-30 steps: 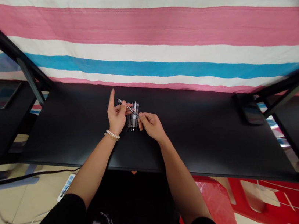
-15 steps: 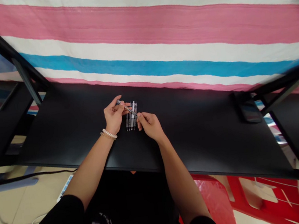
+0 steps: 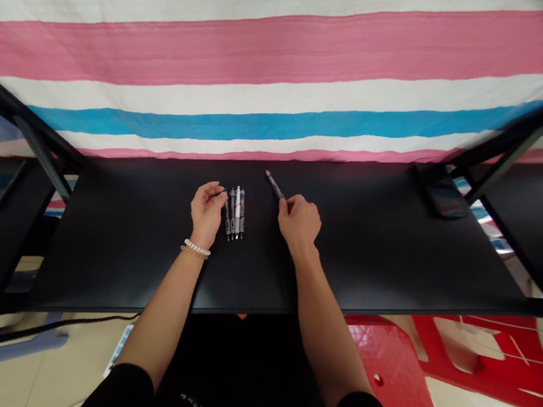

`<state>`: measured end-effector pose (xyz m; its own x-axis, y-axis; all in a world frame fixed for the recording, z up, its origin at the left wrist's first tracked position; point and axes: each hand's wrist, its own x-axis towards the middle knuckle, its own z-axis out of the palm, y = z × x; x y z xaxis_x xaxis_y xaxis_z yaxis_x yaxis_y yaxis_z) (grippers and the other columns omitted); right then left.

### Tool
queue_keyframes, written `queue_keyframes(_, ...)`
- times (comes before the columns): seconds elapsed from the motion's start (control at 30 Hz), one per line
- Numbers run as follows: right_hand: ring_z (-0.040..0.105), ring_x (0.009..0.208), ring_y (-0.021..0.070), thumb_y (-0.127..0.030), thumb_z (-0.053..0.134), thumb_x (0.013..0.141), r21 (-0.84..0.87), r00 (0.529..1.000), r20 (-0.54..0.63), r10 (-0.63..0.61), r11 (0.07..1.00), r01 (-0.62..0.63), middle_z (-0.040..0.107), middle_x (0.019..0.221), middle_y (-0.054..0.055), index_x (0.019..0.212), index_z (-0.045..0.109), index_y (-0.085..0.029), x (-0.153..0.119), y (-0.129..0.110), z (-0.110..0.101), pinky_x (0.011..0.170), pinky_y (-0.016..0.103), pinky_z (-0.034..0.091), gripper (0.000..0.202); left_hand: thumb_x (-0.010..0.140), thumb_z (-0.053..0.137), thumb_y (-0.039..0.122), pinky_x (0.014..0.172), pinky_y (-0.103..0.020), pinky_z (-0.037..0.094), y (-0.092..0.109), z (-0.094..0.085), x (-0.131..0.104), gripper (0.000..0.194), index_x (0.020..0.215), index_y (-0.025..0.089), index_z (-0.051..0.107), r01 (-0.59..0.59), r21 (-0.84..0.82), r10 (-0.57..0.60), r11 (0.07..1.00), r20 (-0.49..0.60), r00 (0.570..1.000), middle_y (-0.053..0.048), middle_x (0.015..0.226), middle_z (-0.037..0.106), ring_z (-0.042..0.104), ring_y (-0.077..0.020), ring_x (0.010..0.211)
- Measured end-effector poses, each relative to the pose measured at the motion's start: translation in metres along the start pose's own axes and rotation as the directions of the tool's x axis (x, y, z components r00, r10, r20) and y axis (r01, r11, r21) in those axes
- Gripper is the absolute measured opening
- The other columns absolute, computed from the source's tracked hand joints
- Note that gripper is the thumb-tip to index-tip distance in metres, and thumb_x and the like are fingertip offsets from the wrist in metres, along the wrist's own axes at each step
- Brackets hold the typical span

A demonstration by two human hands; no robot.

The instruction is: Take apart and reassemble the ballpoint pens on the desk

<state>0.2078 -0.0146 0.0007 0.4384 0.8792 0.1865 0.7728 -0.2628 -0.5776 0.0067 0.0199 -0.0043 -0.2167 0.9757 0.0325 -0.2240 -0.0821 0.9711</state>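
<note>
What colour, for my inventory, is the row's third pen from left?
The pen is mostly white; head view.

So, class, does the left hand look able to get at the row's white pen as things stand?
Probably yes: the left hand is close by and nothing appears to lie over the white pen, though two darker pens lie on the hand's side.

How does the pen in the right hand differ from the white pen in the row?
The held pen looks dark, while the white pen is pale. The held pen is in the right hand, apart from the row; the white pen lies third from left within it. The held pen's far end slants left; the white pen's slants slightly right. Both are slim.
</note>
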Motion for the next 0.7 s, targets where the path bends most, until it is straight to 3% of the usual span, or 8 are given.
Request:
queue_keyframes(0.17,0.053,0.102,0.0347,-0.033,0.056,0.092,-0.079,0.999,-0.036,-0.002,0.997,-0.001,0.064,0.093,0.018,0.087,0.059,-0.018,0.0,0.003,-0.002,0.086,0.052,0.047,0.015,0.075,0.073,0.015,0.068,-0.025,0.051,0.002,0.002,0.0,0.017,0.089,0.02,0.066,-0.006,0.04,0.006,0.999,-0.021,1.0,-0.002,0.086,0.065,0.061,-0.011,0.071)
queue_keyframes(0.3,0.052,0.104,0.0331,-0.029,0.058,0.09,-0.042,0.978,-0.086,-0.19,0.982,0.187,0.06,0.107,0.018,0.106,0.062,-0.014,-0.003,-0.006,0.0,0.097,0.054,0.042,0.022,0.075,0.073,0.016,0.07,-0.026,0.051,0.002,0.003,0.0,0.016,0.087,0.019,0.064,-0.012,0.063,0.014,0.998,-0.021,1.0,-0.001,0.084,0.063,0.059,-0.011,0.071)
queue_keyframes(0.4,0.055,0.094,0.0271,-0.029,0.056,0.093,0.14,0.908,0.067,-0.413,0.905,0.401,0.063,0.095,0.01,0.103,0.065,-0.019,-0.012,-0.021,0.002,0.095,0.046,0.044,0.016,0.074,0.074,0.017,0.071,-0.026,0.051,0.002,0.003,0.0,0.016,0.086,0.019,0.063,-0.015,0.058,0.017,0.998,-0.02,1.0,-0.001,0.083,0.062,0.059,-0.0113,0.071)
queue_keyframes(0.47,0.056,0.088,0.0232,-0.029,0.056,0.095,0.322,0.786,0.236,-0.571,0.81,0.491,0.063,0.088,0.006,0.104,0.066,-0.021,-0.02,-0.03,0.004,0.089,0.038,0.046,0.016,0.075,0.074,0.016,0.071,-0.026,0.051,0.002,0.003,0.0,0.015,0.084,0.019,0.062,-0.02,0.049,0.021,0.999,-0.016,1.0,0.0,0.083,0.061,0.059,-0.0112,0.071)
queue_keyframes(0.53,0.057,0.086,0.0219,-0.026,0.056,0.096,0.388,0.71,0.316,-0.629,0.769,0.508,0.063,0.088,0.006,0.099,0.067,-0.02,-0.026,-0.036,0.007,0.083,0.034,0.047,0.013,0.075,0.073,0.016,0.069,-0.026,0.05,0.002,0.003,0.0,0.015,0.083,0.019,0.062,-0.025,0.043,0.025,0.999,-0.013,1.0,0.0,0.083,0.06,0.058,-0.0106,0.069)
queue_keyframes(0.6,0.057,0.087,0.0219,-0.024,0.054,0.096,0.38,0.703,0.332,-0.629,0.771,0.51,0.062,0.088,0.007,0.095,0.067,-0.02,-0.029,-0.037,0.009,0.081,0.033,0.046,0.014,0.075,0.073,0.016,0.068,-0.025,0.049,0.002,0.003,0.0,0.014,0.082,0.018,0.062,-0.026,0.042,0.027,0.999,-0.016,1.0,0.0,0.082,0.06,0.056,-0.0098,0.067)
queue_keyframes(0.7,0.057,0.086,0.022,-0.023,0.052,0.096,0.34,0.735,0.319,-0.598,0.797,0.5,0.061,0.086,0.006,0.096,0.065,-0.02,-0.028,-0.034,0.01,0.08,0.032,0.045,0.014,0.075,0.073,0.015,0.066,-0.024,0.049,0.003,0.004,0.0,0.013,0.081,0.019,0.062,-0.022,0.045,0.023,0.999,-0.022,1.0,0.001,0.079,0.06,0.055,-0.0092,0.065)
